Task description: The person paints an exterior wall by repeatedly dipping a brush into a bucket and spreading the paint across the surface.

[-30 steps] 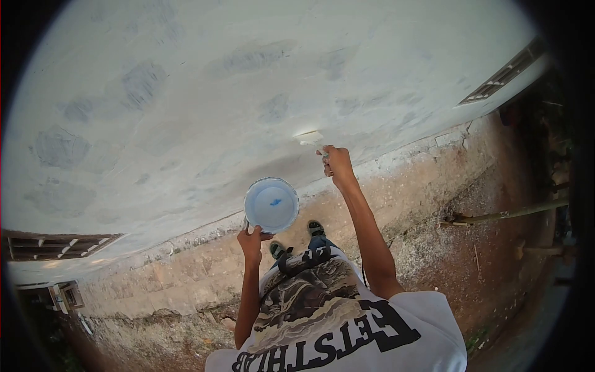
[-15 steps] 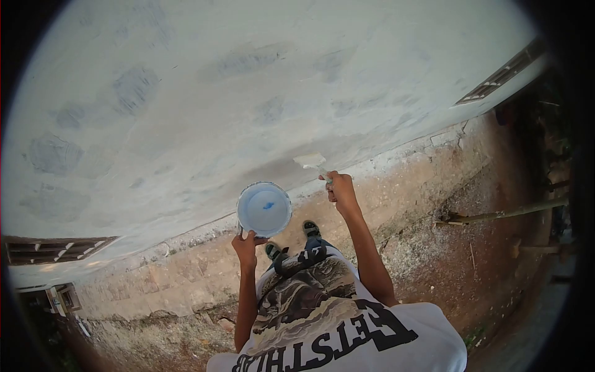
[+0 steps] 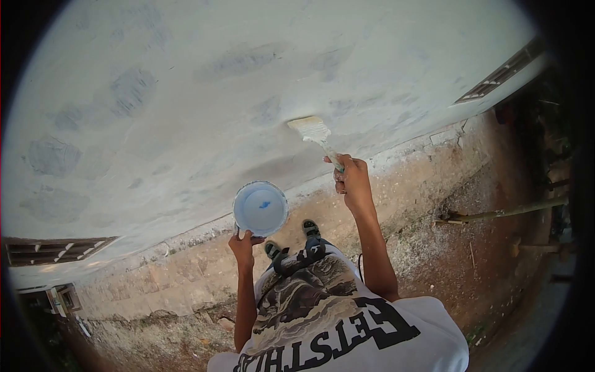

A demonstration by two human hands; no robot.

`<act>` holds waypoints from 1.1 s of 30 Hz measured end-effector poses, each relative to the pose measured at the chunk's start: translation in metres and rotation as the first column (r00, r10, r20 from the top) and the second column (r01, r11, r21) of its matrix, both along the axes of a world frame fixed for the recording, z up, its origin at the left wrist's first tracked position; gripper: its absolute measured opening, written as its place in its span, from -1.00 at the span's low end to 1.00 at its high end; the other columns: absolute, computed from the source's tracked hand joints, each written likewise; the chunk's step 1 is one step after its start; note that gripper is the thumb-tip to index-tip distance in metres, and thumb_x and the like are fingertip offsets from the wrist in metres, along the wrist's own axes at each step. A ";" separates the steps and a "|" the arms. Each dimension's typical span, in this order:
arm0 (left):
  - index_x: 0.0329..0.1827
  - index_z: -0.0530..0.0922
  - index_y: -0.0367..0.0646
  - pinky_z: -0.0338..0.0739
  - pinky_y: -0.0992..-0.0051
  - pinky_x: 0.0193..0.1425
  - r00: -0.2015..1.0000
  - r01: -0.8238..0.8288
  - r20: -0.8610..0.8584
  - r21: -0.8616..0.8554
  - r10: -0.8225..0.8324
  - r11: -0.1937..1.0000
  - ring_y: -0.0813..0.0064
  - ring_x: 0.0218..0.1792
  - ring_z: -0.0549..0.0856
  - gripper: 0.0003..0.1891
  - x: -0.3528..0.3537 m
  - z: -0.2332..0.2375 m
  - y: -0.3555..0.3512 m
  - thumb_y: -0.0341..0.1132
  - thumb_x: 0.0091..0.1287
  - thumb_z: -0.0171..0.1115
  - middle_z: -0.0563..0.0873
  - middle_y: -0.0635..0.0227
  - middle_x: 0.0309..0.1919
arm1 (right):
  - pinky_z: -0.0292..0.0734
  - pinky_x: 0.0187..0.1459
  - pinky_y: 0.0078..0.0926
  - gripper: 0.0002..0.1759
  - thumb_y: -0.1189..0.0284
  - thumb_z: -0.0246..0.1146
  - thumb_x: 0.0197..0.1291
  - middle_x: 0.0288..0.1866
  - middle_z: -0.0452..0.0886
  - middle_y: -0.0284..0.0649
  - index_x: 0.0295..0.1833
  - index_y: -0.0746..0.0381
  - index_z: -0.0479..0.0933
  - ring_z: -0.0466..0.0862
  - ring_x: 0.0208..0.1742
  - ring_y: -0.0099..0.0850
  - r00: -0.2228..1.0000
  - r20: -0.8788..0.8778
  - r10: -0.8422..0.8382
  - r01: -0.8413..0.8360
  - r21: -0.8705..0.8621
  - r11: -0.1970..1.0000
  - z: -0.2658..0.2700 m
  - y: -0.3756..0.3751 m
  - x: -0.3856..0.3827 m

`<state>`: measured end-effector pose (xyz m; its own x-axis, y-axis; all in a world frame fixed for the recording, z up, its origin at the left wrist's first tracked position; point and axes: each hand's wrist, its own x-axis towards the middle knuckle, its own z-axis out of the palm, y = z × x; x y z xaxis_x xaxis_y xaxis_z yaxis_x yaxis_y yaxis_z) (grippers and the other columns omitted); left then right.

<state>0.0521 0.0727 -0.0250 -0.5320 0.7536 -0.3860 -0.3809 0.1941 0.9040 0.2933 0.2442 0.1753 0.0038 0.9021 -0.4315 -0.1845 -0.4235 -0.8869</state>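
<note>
My left hand (image 3: 243,243) grips the near edge of a round bucket (image 3: 260,214), which holds pale bluish liquid with a bright blue spot in it. My right hand (image 3: 352,177) is closed around the handle of a wide paintbrush (image 3: 312,129). The bristles are coated whitish and lie against the pale wall (image 3: 204,124). Darker grey patches show on the wall on either side of the brush. The bucket is below and to the left of the brush, close to the foot of the wall.
A rough stone ledge (image 3: 173,279) runs along the wall's base, with my sandalled feet on it. Slatted openings sit at lower left (image 3: 59,250) and upper right (image 3: 502,74). A bamboo pole (image 3: 508,211) lies at the right.
My right hand and the brush have moved up the wall, slightly right at the hand. The bucket in my left hand has shifted slightly left.
</note>
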 end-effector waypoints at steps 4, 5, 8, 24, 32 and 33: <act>-0.11 0.36 -0.73 0.72 0.37 -0.44 1.000 -0.011 0.018 -0.030 0.011 1.000 0.12 -0.52 0.75 -0.69 0.001 0.000 0.000 -0.53 0.27 0.12 0.67 -0.10 -0.41 | -0.06 -0.74 -0.63 -0.64 0.33 -0.01 0.29 -0.70 0.23 -0.45 -0.21 0.36 0.60 0.05 -0.77 -0.68 0.999 0.019 0.044 -0.042 -0.095 0.995 -0.065 -0.003 0.008; -0.08 0.35 -0.73 0.74 0.34 -0.43 1.000 0.002 0.023 -0.034 -0.001 0.999 0.10 -0.52 0.74 -0.66 0.001 -0.001 0.000 -0.51 0.27 0.13 0.67 -0.13 -0.39 | -0.06 -0.74 -0.63 -0.64 0.33 -0.01 0.29 -0.70 0.23 -0.45 -0.21 0.36 0.60 0.05 -0.77 -0.68 0.999 0.019 0.043 -0.041 -0.093 0.995 -0.092 0.003 0.005; -0.06 0.35 -0.72 0.75 0.33 -0.43 0.999 0.028 0.018 -0.040 -0.027 0.999 0.08 -0.52 0.74 -0.65 0.000 -0.004 -0.001 -0.49 0.26 0.13 0.66 -0.15 -0.38 | -0.06 -0.75 -0.60 -0.64 0.34 -0.01 0.28 -0.70 0.27 -0.42 -0.24 0.38 0.60 0.08 -0.80 -0.65 0.992 0.120 0.043 -0.028 -0.126 0.992 -0.162 0.029 -0.015; -0.11 0.39 -0.72 0.72 0.36 -0.45 0.978 0.137 -0.144 -0.119 -0.153 0.983 0.14 -0.54 0.74 -0.68 0.019 0.000 0.023 -0.51 0.24 0.13 0.68 -0.11 -0.43 | 0.36 -0.54 -0.49 -0.63 0.26 0.11 0.26 -0.65 0.48 -0.25 -0.15 0.35 0.64 0.49 -0.63 -0.48 0.817 0.376 0.438 -0.432 -0.106 0.896 -0.094 -0.046 0.060; -0.35 0.43 -0.62 0.61 0.43 -0.49 0.938 0.240 -0.229 -0.112 -0.260 0.964 0.25 -0.56 0.74 -0.74 0.054 0.011 0.053 -0.48 0.21 0.22 0.68 -0.06 -0.58 | 0.52 -0.34 -0.12 -0.68 0.26 0.15 0.23 -0.52 0.61 -0.04 -0.40 0.30 0.56 0.65 -0.44 -0.09 0.299 0.906 0.298 -0.780 0.052 0.624 -0.155 -0.057 0.001; -0.36 0.42 -0.62 0.61 0.44 -0.50 0.927 0.266 -0.239 -0.122 -0.289 0.956 0.26 -0.56 0.74 -0.74 0.056 0.011 0.054 -0.48 0.21 0.23 0.68 -0.06 -0.58 | 0.53 -0.31 -0.11 -0.68 0.26 0.15 0.21 -0.49 0.63 -0.02 -0.43 0.29 0.54 0.65 -0.40 -0.02 0.212 0.933 0.290 -0.795 -0.008 0.606 -0.166 -0.055 -0.005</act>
